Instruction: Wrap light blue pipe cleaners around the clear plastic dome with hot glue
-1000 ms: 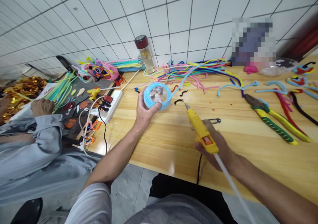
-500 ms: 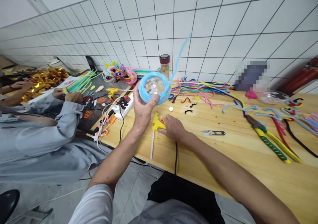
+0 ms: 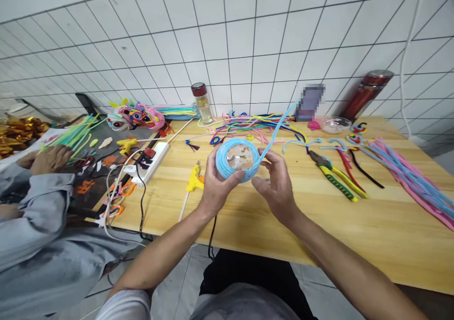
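A clear, see-through round form wrapped in light blue pipe cleaner is gripped in my left hand, the thumb across its near rim. One loose blue end sticks up to the right from the winding. My right hand is at the right side of the winding, thumb and fingers apart, fingertips close by the base of that loose end. Whether they touch it is hard to tell. Left of my left hand, a yellow hot glue gun with a white glue stick lies on the table, partly hidden by the hand.
Pliers lie to the right, with pink and blue pipe cleaners beyond. More pipe cleaners line the wall near a glass bottle and a red thermos. A power strip and a co-worker's hands are on the left.
My right hand has let go of the glue gun and come up beside the blue winding. My left hand has brought the winding lower and nearer. The view has turned right.
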A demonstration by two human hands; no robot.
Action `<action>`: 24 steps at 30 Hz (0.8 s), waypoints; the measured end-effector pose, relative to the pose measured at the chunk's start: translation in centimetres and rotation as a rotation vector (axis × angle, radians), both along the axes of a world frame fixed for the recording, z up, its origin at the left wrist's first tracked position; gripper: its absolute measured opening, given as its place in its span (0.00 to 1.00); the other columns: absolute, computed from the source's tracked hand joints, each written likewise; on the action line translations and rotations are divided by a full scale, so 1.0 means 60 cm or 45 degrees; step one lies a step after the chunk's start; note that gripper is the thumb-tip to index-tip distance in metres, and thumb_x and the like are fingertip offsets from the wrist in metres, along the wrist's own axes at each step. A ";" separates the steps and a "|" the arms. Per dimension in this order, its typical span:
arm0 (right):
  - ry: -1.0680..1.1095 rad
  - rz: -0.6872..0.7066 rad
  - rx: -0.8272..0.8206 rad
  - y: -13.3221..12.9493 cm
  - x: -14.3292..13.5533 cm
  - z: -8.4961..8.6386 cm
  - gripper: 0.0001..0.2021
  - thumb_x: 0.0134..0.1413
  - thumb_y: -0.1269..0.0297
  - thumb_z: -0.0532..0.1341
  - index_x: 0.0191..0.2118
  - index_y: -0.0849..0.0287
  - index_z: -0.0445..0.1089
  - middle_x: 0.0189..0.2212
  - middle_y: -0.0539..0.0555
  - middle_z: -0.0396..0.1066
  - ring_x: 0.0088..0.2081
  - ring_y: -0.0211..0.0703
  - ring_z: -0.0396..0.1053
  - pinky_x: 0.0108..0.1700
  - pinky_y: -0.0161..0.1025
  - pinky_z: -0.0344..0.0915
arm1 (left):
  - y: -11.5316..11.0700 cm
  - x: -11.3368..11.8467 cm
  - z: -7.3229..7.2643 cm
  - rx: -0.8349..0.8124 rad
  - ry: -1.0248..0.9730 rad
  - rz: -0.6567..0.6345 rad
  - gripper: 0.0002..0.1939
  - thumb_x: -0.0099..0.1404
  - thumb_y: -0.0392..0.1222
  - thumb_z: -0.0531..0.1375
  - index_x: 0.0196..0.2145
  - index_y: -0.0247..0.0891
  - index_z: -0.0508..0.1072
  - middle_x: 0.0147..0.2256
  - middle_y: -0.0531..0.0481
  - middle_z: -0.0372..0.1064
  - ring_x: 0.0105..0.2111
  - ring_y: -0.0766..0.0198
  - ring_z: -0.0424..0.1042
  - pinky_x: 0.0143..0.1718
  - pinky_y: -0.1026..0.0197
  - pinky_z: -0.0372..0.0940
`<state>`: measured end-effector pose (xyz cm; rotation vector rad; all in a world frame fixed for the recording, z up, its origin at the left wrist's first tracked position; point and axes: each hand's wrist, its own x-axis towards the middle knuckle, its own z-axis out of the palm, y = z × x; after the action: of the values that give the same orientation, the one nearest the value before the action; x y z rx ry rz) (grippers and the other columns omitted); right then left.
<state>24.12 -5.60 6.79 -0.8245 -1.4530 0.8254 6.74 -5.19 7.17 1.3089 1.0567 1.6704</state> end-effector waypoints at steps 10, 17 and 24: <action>0.118 -0.081 -0.063 0.012 0.015 -0.010 0.24 0.59 0.54 0.68 0.60 0.48 0.67 0.62 0.58 0.70 0.63 0.59 0.68 0.63 0.61 0.67 | 0.003 0.043 -0.009 -0.007 0.037 0.006 0.47 0.52 0.62 0.78 0.62 0.44 0.66 0.59 0.41 0.75 0.59 0.46 0.77 0.62 0.47 0.71; 0.120 -0.107 -0.115 0.014 0.014 -0.016 0.24 0.57 0.54 0.67 0.58 0.49 0.67 0.60 0.59 0.70 0.61 0.59 0.70 0.61 0.60 0.68 | 0.007 0.048 -0.019 -0.016 0.050 0.025 0.46 0.52 0.62 0.77 0.62 0.44 0.66 0.58 0.42 0.75 0.58 0.47 0.78 0.62 0.46 0.72; 0.106 -0.091 -0.171 0.009 0.013 -0.015 0.24 0.58 0.55 0.66 0.59 0.48 0.65 0.61 0.59 0.70 0.62 0.58 0.70 0.62 0.59 0.69 | 0.007 0.048 -0.031 -0.004 0.067 0.009 0.46 0.54 0.62 0.77 0.64 0.46 0.65 0.61 0.42 0.73 0.61 0.46 0.76 0.65 0.44 0.70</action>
<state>24.89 -5.07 5.91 -0.9272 -1.2987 0.9002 9.64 -4.76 5.30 1.3547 1.0955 1.6470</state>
